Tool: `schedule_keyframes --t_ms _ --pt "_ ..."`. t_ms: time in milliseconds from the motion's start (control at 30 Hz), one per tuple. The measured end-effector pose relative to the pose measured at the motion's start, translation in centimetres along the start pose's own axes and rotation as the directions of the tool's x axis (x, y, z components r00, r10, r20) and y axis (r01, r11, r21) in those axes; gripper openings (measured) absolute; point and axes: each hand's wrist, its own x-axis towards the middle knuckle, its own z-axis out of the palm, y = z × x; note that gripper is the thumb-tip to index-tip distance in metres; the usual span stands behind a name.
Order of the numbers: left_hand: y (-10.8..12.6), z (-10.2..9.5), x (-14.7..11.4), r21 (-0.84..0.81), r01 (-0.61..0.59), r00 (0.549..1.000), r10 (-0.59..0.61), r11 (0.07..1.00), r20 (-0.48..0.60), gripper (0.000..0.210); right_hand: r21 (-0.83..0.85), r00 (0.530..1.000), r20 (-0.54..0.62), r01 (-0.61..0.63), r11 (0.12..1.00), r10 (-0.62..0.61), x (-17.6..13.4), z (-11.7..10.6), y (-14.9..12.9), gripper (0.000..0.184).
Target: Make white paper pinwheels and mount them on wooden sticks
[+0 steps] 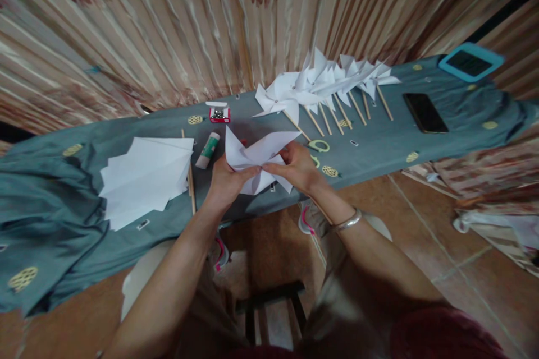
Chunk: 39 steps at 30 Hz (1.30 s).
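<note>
Between my hands is a white paper pinwheel [261,151], its blades folded in toward the middle. My left hand [227,179] grips its left side, with the thumb pressed near the centre. On the other side my right hand [300,167] pinches it, its thumb meeting the left one at the centre. The fingers behind the paper are mostly hidden. A glue stick [208,150] with a green label lies just left of the pinwheel. Green-handled scissors [319,146] show partly beside my right hand. Behind the glue stick stands a small open red box [219,114] of metal pieces.
White paper sheets [145,179] are fanned out at left, with wooden sticks [191,188] beside them. Several finished pinwheels [290,92] on sticks line the back edge. A black phone [425,113] and a blue-framed device [471,63] lie right on the green cloth [379,148].
</note>
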Motion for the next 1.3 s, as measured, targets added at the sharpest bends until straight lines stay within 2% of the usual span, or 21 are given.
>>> schedule_keyframes --t_ms 100,200,367,467,767,933,1100,1300 --pt "0.2 0.0 -0.2 0.021 0.006 1.0 -0.006 1.0 -0.006 0.067 -0.001 0.999 -0.035 0.015 1.0 -0.015 -0.1 0.5 -0.3 0.042" --pt "0.5 0.0 -0.3 0.021 0.021 1.0 -0.021 1.0 0.001 0.054 0.031 0.998 -0.046 0.037 0.999 -0.036 -0.2 0.8 -0.7 0.035" --pt "0.8 -0.4 -0.2 0.004 0.065 0.989 -0.065 0.998 0.132 0.032 0.151 0.998 -0.052 -0.014 0.988 0.022 -0.3 0.9 -1.4 0.038" --pt "0.9 -0.7 -0.3 -0.008 0.062 0.986 -0.06 0.998 0.154 0.028 0.192 0.997 -0.031 -0.07 0.979 0.077 -0.3 0.9 -1.7 0.039" --pt "1.3 -0.6 -0.9 0.026 0.066 0.997 -0.067 0.997 0.043 0.029 0.176 0.997 -0.044 -0.059 0.983 0.068 0.0 1.8 -1.2 0.038" --pt "1.3 -1.0 -0.9 0.04 0.091 0.996 -0.092 0.995 0.013 0.023 0.193 0.998 -0.039 -0.04 0.98 0.048 0.1 2.1 -0.9 0.041" --pt "1.3 -1.5 -0.9 0.048 0.03 0.999 -0.031 0.998 0.018 0.022 0.201 0.998 -0.032 -0.046 0.979 0.053 0.3 2.6 -0.8 0.043" --pt "2.1 -1.8 -1.1 0.048 0.022 0.999 -0.019 0.999 -0.049 0.017 0.207 0.998 -0.033 -0.04 0.978 0.048 0.5 3.3 -1.2 0.045"
